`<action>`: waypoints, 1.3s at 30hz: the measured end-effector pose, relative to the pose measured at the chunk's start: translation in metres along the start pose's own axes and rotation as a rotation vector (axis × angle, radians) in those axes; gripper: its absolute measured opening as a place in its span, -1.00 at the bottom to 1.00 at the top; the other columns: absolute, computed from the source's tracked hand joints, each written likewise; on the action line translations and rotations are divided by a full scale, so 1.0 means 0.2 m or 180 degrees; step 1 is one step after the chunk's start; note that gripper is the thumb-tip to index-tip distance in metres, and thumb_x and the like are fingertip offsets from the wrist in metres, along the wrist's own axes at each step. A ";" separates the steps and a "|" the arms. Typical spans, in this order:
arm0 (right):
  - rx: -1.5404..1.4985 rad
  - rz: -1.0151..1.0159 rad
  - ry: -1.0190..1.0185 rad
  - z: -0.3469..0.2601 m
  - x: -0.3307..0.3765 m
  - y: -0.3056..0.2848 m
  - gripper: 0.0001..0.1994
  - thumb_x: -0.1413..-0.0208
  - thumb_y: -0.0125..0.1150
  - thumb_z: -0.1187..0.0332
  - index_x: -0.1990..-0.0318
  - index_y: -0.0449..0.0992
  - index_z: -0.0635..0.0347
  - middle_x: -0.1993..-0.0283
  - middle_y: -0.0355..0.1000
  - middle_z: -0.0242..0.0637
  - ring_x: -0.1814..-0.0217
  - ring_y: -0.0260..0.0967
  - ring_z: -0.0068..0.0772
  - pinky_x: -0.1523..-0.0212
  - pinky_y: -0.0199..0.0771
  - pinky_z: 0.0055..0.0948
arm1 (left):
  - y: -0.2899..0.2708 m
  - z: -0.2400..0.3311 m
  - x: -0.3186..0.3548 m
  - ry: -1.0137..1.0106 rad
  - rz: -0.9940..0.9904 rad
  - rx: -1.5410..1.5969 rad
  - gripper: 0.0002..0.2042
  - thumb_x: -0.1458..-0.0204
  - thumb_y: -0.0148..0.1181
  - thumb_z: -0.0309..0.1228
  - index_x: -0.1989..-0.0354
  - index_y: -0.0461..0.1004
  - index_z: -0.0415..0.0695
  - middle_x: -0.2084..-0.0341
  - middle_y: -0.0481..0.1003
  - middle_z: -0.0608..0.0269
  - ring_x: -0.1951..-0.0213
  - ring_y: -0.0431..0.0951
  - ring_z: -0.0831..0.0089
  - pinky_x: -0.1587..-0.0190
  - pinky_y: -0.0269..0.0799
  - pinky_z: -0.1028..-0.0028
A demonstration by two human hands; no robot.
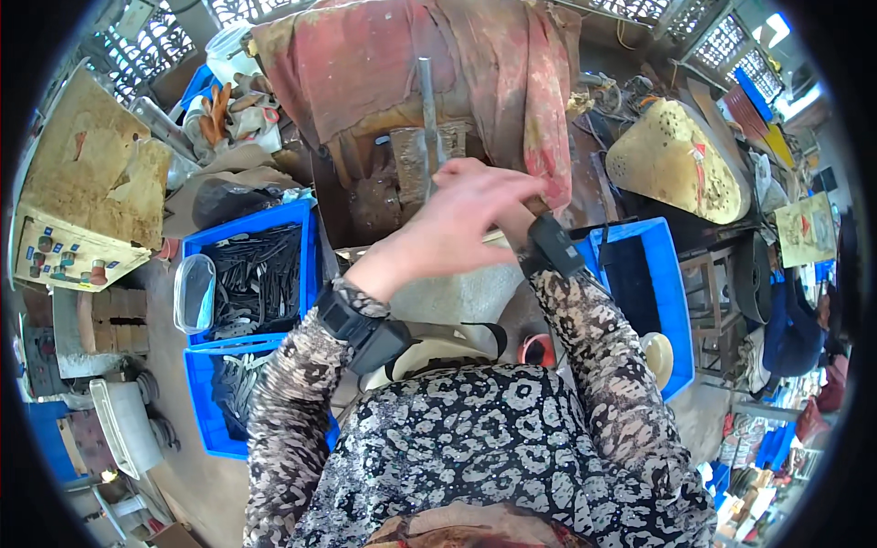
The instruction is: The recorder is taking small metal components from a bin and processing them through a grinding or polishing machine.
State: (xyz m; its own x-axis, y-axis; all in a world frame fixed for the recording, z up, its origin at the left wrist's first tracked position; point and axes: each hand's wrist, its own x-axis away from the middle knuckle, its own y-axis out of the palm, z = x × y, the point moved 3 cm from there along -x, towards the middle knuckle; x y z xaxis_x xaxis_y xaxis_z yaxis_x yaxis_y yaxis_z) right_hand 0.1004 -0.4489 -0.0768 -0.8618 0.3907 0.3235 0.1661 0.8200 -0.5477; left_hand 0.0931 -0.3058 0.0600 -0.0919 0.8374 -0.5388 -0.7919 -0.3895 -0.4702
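The left hand [443,228] overlaps the mostly hidden right hand [517,225] near a metal rod [427,100]; whether fingers pinch or spread, I cannot tell. A blue bin [308,265] stands left.

Slender metal rod [427,100]: grey. Draped fabric cover [352,68]: faded red, brown-stained. Long-sleeved garment [448,438]: black-and-white blotched pattern. Rectangular plastic bin [674,297] at right: blue.

Glossy plastic blue bin [674,297]; rough, matt red cloth [356,73]; smooth rod [427,105], probably metal.
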 end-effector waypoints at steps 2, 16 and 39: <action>0.0259 0.0191 -0.0086 -0.02 -0.05 0.04 -0.80 -0.17 0.17 0.23 0.24 0.54 0.18 0.46 0.50 -0.38 0.47 0.43 -0.49 0.43 0.46 -0.47 | 0.06 0.12 -0.07 0.0703 -0.0332 -0.0629 -0.51 0.17 0.35 -0.50 -0.03 0.43 -0.12 0.03 0.44 0.24 0.04 0.48 0.31 0.04 0.43 0.37; -0.3955 -0.0034 0.0187 -0.10 0.06 -0.18 -0.86 -0.19 0.16 0.29 0.26 0.55 0.14 0.47 0.47 -0.48 0.49 0.31 -0.63 0.45 0.34 -0.56 | 0.16 0.15 -0.02 0.1158 -0.0933 -0.0598 -0.67 0.25 0.26 -0.54 0.20 0.45 -0.09 0.24 0.43 0.24 0.12 0.45 0.21 0.09 0.46 0.31; 0.1831 0.1196 -0.0400 -0.19 0.08 0.04 -0.74 -0.06 0.16 0.18 0.27 0.55 0.19 0.35 0.54 -0.16 0.29 0.51 -0.18 0.24 0.46 -0.16 | -0.04 0.12 -0.01 0.0572 -0.0787 -0.0553 -0.64 0.15 0.31 -0.42 0.10 0.52 -0.10 0.26 0.50 0.22 0.08 0.48 0.23 -0.03 0.38 0.30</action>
State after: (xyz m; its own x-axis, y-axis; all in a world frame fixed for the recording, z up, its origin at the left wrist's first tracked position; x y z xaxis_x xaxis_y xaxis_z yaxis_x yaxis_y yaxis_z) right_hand 0.1067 -0.4194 -0.0472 -0.8503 0.5247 -0.0407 0.2136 0.2734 -0.9379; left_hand 0.0845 -0.2946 0.0808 0.2096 0.8397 -0.5010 -0.6611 -0.2558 -0.7054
